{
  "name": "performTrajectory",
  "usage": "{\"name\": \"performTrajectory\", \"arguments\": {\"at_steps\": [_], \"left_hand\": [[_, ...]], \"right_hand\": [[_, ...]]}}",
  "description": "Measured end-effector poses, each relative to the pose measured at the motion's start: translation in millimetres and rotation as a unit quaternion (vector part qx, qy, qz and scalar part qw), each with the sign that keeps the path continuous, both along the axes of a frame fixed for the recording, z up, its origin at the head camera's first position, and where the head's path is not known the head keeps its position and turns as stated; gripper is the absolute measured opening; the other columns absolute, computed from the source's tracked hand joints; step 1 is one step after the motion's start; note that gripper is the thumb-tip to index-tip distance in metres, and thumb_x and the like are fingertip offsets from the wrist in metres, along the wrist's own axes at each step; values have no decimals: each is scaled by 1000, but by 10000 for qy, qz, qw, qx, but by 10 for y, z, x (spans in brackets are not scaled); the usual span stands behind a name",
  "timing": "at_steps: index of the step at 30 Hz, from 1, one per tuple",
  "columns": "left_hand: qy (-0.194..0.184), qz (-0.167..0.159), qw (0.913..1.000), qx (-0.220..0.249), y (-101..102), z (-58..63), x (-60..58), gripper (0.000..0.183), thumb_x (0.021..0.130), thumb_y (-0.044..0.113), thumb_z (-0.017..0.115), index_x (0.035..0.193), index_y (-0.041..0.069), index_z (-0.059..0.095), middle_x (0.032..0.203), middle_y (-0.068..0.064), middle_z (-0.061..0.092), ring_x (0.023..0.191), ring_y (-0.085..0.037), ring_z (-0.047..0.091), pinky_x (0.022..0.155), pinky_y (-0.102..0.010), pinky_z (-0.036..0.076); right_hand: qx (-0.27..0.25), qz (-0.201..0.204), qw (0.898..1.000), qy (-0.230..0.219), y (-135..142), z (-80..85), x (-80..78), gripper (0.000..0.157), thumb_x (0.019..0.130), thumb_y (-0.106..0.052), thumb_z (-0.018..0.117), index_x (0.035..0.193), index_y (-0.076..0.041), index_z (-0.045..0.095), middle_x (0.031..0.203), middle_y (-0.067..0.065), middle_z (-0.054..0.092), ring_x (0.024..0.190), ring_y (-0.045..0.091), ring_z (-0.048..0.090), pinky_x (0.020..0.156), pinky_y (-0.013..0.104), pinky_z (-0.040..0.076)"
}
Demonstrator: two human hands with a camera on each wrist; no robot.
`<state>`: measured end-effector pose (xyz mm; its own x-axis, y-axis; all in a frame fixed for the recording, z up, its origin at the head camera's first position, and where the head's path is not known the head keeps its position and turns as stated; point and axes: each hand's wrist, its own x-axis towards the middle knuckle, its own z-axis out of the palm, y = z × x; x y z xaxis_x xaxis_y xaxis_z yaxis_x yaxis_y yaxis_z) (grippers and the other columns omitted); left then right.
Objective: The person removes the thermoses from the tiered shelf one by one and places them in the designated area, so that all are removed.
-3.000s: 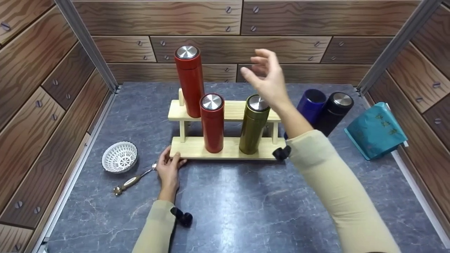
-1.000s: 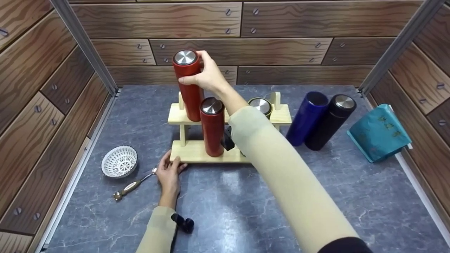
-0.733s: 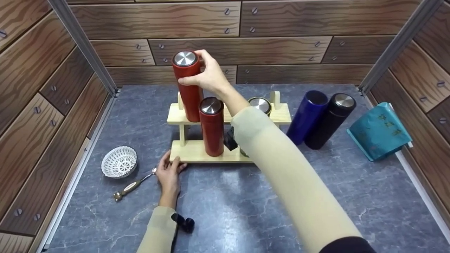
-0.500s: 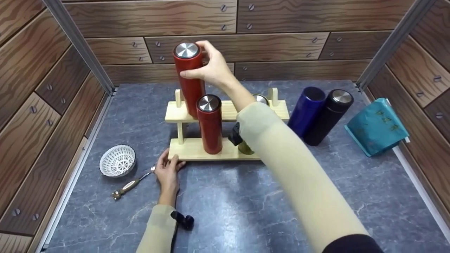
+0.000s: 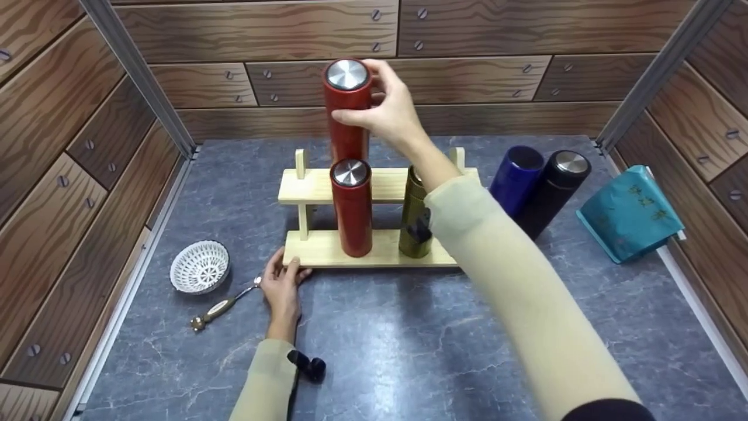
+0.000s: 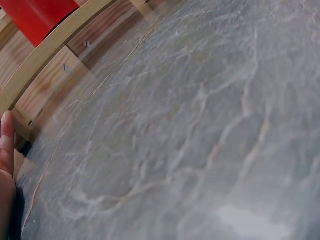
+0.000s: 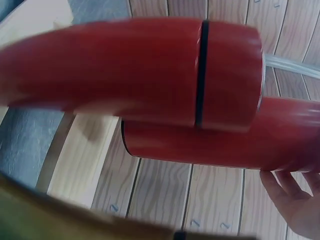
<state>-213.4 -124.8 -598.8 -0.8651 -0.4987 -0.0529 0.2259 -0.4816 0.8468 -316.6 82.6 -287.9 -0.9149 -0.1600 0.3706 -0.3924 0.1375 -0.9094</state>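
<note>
My right hand (image 5: 392, 111) grips the upper part of a red thermos (image 5: 345, 128) with a steel-topped lid, thumb in front and fingers behind. In the right wrist view the thermos's base sits apart from the upper shelf of the pale wooden rack (image 5: 312, 248). My left hand (image 5: 281, 286) holds the left end of the lower shelf, its thumb on the front corner. On that shelf stand a second red thermos (image 5: 352, 225) and an olive-green thermos (image 5: 412, 204), the latter partly hidden by my right wrist.
A blue open-topped tumbler (image 5: 514, 178) and a black thermos (image 5: 549, 193) stand right of the rack, with a teal bag (image 5: 630, 216) beyond. On the left are a white woven bowl (image 5: 199, 267) and a small wood-handled tool (image 5: 221, 307). Wood-patterned walls surround the table.
My right hand came left and took hold of the rear red thermos, then raised it off the upper shelf and moved it right. My left hand stayed at the rack.
</note>
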Motion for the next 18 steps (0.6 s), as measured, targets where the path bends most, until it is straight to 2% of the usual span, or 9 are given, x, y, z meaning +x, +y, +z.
{"name": "performTrajectory", "arguments": {"at_steps": [8,18], "left_hand": [[73,39,9999,118,30,-4,17,46,82,-12,62,126,-9,48,103,-15,51,76,-17,57,57,-30,59],[67,29,9999,127,-2,12,-5,46,82,-12,62,126,-9,49,103,-15,51,75,-17,57,56,-31,59]], "right_hand": [[7,-358,9993,-49,232,198,219,71,63,-7,85,125,-9,49,115,8,57,100,25,56,86,32,51],[-362,-712,9968,-58,613,35,35,78,59,-10,88,127,-18,51,117,5,56,103,25,56,87,36,52]]}}
